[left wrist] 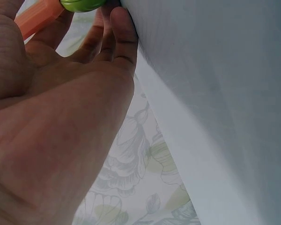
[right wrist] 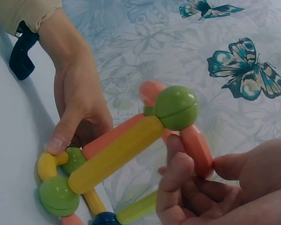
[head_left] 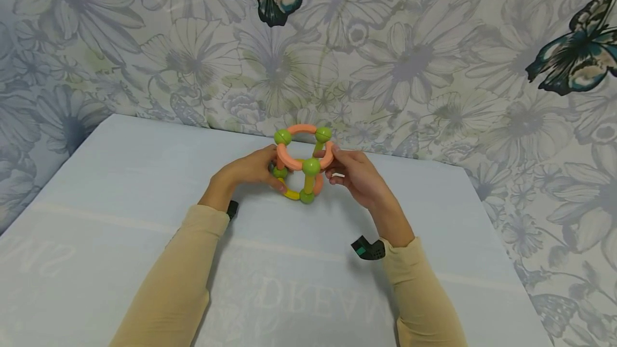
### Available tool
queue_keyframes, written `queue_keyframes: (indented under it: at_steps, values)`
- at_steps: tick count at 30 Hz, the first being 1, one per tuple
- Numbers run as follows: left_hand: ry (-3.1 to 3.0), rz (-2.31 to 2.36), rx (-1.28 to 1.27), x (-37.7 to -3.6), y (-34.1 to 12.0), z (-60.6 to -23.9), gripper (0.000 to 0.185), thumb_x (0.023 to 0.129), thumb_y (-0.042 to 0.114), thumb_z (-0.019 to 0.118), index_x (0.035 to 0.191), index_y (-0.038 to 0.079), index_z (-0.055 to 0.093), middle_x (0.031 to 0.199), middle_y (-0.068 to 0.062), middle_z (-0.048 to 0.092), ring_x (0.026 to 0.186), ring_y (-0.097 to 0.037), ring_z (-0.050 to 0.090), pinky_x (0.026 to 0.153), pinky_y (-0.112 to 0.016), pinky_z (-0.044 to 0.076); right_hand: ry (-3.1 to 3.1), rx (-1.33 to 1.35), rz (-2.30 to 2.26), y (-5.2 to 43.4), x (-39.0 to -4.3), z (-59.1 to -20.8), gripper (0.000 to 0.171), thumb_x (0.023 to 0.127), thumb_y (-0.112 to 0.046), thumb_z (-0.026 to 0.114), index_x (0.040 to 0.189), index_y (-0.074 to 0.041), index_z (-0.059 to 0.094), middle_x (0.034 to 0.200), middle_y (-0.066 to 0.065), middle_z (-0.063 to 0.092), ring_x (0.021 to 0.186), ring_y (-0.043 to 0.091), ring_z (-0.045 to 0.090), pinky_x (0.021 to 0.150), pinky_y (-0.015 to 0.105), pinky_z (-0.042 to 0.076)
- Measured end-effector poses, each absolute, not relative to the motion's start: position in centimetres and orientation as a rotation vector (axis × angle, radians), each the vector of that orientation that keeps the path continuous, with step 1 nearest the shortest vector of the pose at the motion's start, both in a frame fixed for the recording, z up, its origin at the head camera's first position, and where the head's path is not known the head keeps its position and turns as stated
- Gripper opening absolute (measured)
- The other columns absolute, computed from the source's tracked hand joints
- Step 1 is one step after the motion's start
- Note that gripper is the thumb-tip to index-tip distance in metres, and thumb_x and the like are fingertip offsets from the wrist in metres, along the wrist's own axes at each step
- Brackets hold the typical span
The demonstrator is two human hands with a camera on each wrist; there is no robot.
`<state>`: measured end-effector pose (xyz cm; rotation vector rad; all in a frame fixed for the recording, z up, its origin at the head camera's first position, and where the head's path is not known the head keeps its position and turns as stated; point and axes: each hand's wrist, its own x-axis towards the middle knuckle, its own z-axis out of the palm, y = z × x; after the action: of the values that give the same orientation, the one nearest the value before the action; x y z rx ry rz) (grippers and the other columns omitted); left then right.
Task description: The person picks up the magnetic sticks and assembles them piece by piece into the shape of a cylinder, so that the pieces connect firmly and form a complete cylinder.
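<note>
A ball-and-rod toy frame [head_left: 309,182] stands near the table's back edge, with a ring above and another below, joined by upright rods. Green balls [head_left: 311,167] form its corners. My left hand [head_left: 248,170] grips the lower left side; in the right wrist view its thumb lies on a curved yellow rod [right wrist: 47,166]. With thumb and fingers, my right hand [head_left: 359,178] pinches a curved orange rod [right wrist: 196,150] of the upper ring. A dark blue ball [right wrist: 105,219] shows low in the right wrist view. In the left wrist view, fingers partly hide an orange rod [left wrist: 40,18].
A pale table [head_left: 144,186] extends around the frame. Right behind its back edge rises a wall [head_left: 409,68] with flowers and butterflies on it. Dark devices [head_left: 368,248] sit at both wrists.
</note>
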<state>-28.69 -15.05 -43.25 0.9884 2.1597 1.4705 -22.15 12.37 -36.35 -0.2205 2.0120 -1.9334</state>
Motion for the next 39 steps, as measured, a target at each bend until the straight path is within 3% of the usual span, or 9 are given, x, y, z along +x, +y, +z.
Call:
queue_keyframes:
  at_steps: [2,7,12,17,22,26,29,35,39]
  values:
    - [2.161,1.477,1.003,-28.7,-15.0,-43.3,0.124,0.074,0.006,0.096,0.167,0.036,0.02,0.113,-0.018,0.06,0.106,-0.032,0.056,0.098,-0.048,0.045,2.029,-0.205,-1.953,12.2,-22.1,-36.4,0.051,0.115,-0.035,0.044,0.132,0.007,0.066,0.103,0.001,0.072,0.08,0.014,0.054,0.068,0.022,0.049]
    - [2.164,1.476,0.994,-28.7,-14.8,-43.3,0.126,0.074,0.005,0.096,0.167,0.038,0.017,0.111,-0.023,0.058,0.103,-0.031,0.055,0.096,-0.047,0.045,2.061,-0.15,-1.996,11.9,-22.1,-36.6,0.049,0.114,-0.036,0.046,0.126,0.005,0.068,0.114,-0.001,0.072,0.078,0.013,0.054,0.068,0.021,0.049]
    - [2.185,1.459,0.96,-28.5,-14.9,-43.3,0.126,0.074,0.005,0.096,0.167,0.036,0.016,0.115,-0.02,0.06,0.106,-0.031,0.057,0.099,-0.047,0.045,2.131,-0.151,-1.959,12.2,-22.5,-37.3,0.047,0.115,-0.03,0.044,0.133,0.008,0.065,0.104,0.004,0.07,0.086,0.017,0.06,0.072,0.024,0.053]
    - [2.162,1.472,1.022,-28.5,-15.0,-43.5,0.127,0.076,0.004,0.095,0.169,0.034,0.014,0.133,-0.016,0.062,0.116,-0.032,0.06,0.105,-0.05,0.044,2.355,-0.321,-1.553,12.8,-22.8,-38.8,0.032,0.103,-0.009,0.064,0.133,0.002,0.064,0.114,0.013,0.072,0.107,0.026,0.068,0.09,0.037,0.056]
    - [2.166,1.48,1.078,-28.5,-14.9,-43.5,0.123,0.079,0.005,0.093,0.169,0.032,0.015,0.128,-0.017,0.064,0.111,-0.032,0.06,0.102,-0.049,0.046,2.504,-0.618,-1.152,12.1,-22.6,-39.7,0.036,0.088,-0.022,0.086,0.118,-0.009,0.073,0.11,0.01,0.074,0.106,0.027,0.069,0.083,0.037,0.054]
    - [2.288,1.395,0.928,-28.3,-14.9,-43.1,0.072,0.084,0.014,0.091,0.145,0.014,0.052,0.12,-0.013,0.065,0.106,-0.029,0.06,0.094,-0.044,0.047,2.628,-0.675,-1.05,11.7,-22.5,-39.9,0.025,0.086,-0.027,0.089,0.104,-0.013,0.079,0.096,0.004,0.077,0.093,0.027,0.072,0.071,0.033,0.054]
    - [2.377,1.326,0.794,-28.1,-15.0,-43.0,0.038,0.088,0.021,0.088,0.112,0.006,0.063,0.116,-0.011,0.068,0.105,-0.029,0.061,0.091,-0.043,0.048,2.68,-0.665,-1.044,11.9,-22.6,-40.0,0.018,0.087,-0.024,0.088,0.099,-0.013,0.081,0.096,0.003,0.079,0.094,0.024,0.074,0.073,0.033,0.058]
    - [2.423,1.376,0.829,-28.3,-15.0,-42.9,0.016,0.093,0.013,0.082,0.106,0.008,0.076,0.119,-0.01,0.071,0.113,-0.027,0.061,0.094,-0.044,0.049,2.718,-0.641,-1.092,12.1,-22.9,-40.0,0.013,0.09,-0.015,0.084,0.102,-0.011,0.083,0.098,0.004,0.08,0.097,0.018,0.072,0.084,0.035,0.062]
    - [2.479,1.394,0.825,-28.4,-15.1,-42.8,0.015,0.091,0.012,0.084,0.104,0.009,0.078,0.11,-0.007,0.072,0.101,-0.025,0.061,0.083,-0.039,0.05,2.736,-0.624,-1.11,12.0,-22.9,-40.1,0.014,0.094,-0.012,0.08,0.107,-0.008,0.081,0.104,0.005,0.079,0.1,0.021,0.073,0.085,0.035,0.062]
